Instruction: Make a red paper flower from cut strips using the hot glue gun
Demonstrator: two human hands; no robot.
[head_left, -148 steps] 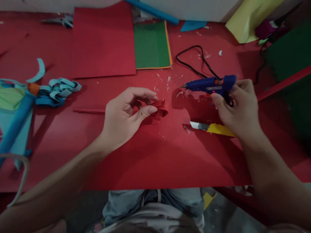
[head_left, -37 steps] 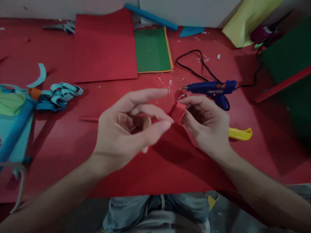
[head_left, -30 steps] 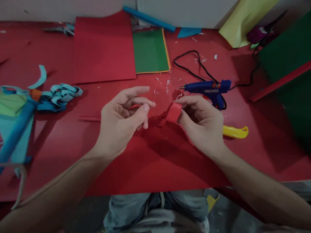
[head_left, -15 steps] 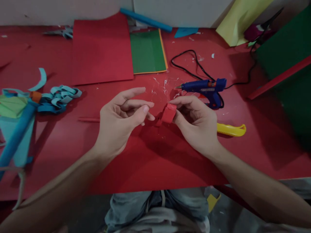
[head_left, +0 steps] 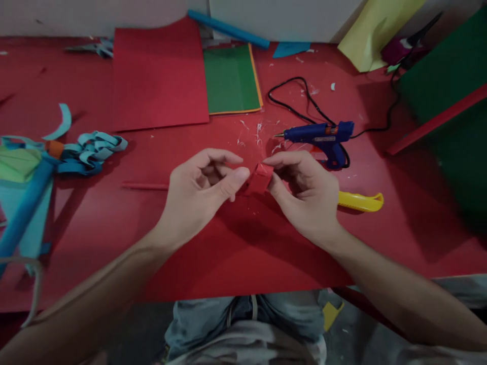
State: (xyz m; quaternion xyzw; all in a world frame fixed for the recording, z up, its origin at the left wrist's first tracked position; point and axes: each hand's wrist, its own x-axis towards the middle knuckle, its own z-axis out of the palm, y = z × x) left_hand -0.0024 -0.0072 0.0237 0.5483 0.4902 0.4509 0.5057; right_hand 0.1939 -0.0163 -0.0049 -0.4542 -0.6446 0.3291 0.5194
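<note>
Above the middle of the red table, my two hands meet on a small folded red paper piece (head_left: 260, 178). My right hand (head_left: 304, 195) pinches its right side between thumb and fingers. My left hand (head_left: 201, 190) has its fingers curled, and its thumb and forefinger close on the piece's left edge. Just right of my right hand lies a yellow utility knife (head_left: 361, 202). Beyond it a blue glue gun (head_left: 319, 136) rests on the table with its black cord (head_left: 300, 99) looping away.
A red sheet (head_left: 160, 76) and a green sheet (head_left: 231, 78) lie at the back. Curled light-blue paper strips (head_left: 89, 149) and a blue paper tube (head_left: 23, 208) sit at the left. Yellow paper (head_left: 376, 30) and a green board (head_left: 452, 86) stand at the right.
My right hand let go of the glue gun, which now lies on the table, and took the red piece. In the last second my left hand closed in onto the piece.
</note>
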